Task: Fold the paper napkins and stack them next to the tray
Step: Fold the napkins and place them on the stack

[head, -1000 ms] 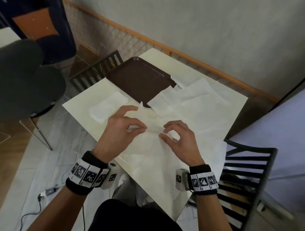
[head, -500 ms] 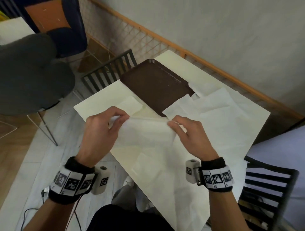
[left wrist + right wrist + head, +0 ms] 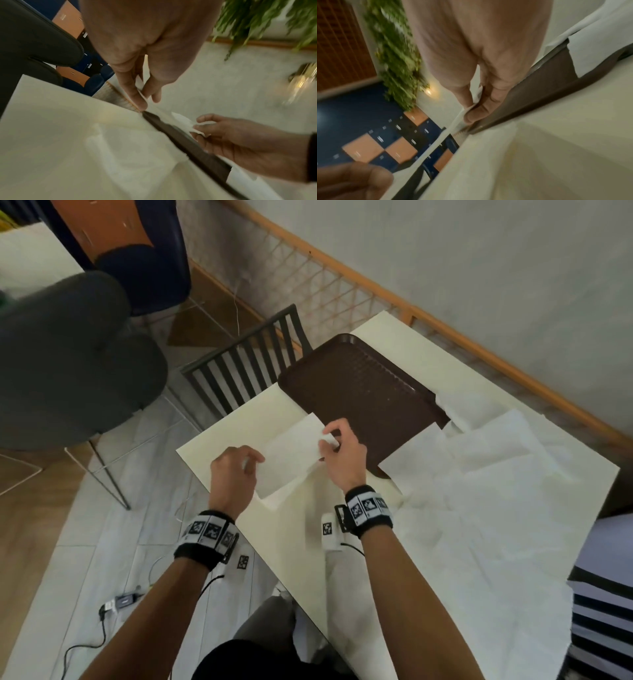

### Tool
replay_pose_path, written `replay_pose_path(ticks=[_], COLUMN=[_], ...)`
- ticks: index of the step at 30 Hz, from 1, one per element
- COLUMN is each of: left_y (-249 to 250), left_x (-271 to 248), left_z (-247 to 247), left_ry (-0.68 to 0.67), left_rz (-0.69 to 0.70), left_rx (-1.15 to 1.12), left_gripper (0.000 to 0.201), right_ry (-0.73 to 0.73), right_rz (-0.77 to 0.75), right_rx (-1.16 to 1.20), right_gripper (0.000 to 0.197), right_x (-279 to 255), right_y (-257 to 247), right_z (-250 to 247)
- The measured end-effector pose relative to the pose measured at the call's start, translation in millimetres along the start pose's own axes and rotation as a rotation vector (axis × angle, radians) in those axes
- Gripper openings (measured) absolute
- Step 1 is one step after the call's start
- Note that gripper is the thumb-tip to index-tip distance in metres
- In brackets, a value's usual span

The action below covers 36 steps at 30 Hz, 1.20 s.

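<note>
Hands (image 3: 287, 455) pinch folded napkin (image 3: 291, 455) corners above table (image 3: 219, 440).

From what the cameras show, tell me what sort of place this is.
Probably a cafeteria or canteen dining area, though I can't be sure. A brown plastic serving tray lies on a cream square table strewn with white paper napkins, dark slat-backed chairs stand around it, and green foliage hangs on the wall.

Square cream table (image 3: 298, 546), seen corner-on. A dark brown tray (image 3: 359, 392) lies at its far side. Unfolded white paper napkins (image 3: 496, 494) overlap across the right half, one corner lapping onto the tray. A folded napkin (image 3: 274, 501) rests near the left edge.
</note>
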<state>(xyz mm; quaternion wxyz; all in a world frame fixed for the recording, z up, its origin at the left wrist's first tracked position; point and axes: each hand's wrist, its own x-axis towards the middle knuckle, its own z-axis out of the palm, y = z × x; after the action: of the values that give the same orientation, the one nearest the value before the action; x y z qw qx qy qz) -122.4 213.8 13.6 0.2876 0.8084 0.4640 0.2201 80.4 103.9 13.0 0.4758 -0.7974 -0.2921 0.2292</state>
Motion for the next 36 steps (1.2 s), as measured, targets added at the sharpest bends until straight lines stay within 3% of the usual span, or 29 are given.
replay_pose_path(ticks=[5, 9, 13, 16, 21, 23, 25, 26, 27, 29, 31, 33, 36], left_y=[-23, -16, 11, 44, 69, 68, 67, 68, 71, 73, 75, 72, 74], left_x=[13, 2, -34, -81, -154, -174, -191, -197, -203, -210, -213, -212, -211], left_z=[26, 19, 2, -6, 27, 51, 75, 84, 92, 102, 103, 100, 81], left_ry=[-0.304, -0.284, -0.242, -0.298, -0.48, -0.525, -0.587, -0.614, -0.62, -0.638, -0.624, -0.575, -0.526], left_rz=[-0.14, -0.084, 0.091, 0.148, 0.191, 0.138, 0.093, 0.081, 0.071, 0.056, 0.01, -0.034, -0.047], left_rx=[0.213, 0.269, 0.119, -0.019, -0.1, 0.002, 0.171, 0.241, 0.268, 0.22, 0.083, -0.063, -0.227], left_gripper=[0.016, 0.016, 0.015, 0.014, 0.009, 0.035, 0.073, 0.081, 0.08, 0.055, 0.028, 0.034, 0.037], right_ry=[-0.15, -0.139, -0.094, -0.066, -0.077, -0.103, -0.15, -0.153, -0.152, -0.157, -0.153, -0.144, -0.056], right_rz=[0.103, 0.026, -0.086, -0.132, -0.028, 0.091, 0.219, 0.257, 0.272, 0.268, 0.301, 0.333, 0.295], right_rx=[-0.299, -0.385, -0.201, -0.181, -0.341, -0.494, -0.613, -0.624, -0.626, -0.64, -0.598, -0.492, -0.297], right_gripper=[0.011, 0.018, 0.007, 0.003, 0.009, 0.024, 0.053, 0.066, 0.075, 0.085, 0.083, 0.072, 0.036], right_x=[30, 18, -48, -112, -186, -206, -218, -222, -224, -224, -221, -220, -221], right_y=[19, -1, -31, -36, 28, 66, 100, 112, 122, 136, 144, 148, 148], right_z=[31, 1, -67, -114, -160, -168, -169, -168, -167, -163, -162, -164, -175])
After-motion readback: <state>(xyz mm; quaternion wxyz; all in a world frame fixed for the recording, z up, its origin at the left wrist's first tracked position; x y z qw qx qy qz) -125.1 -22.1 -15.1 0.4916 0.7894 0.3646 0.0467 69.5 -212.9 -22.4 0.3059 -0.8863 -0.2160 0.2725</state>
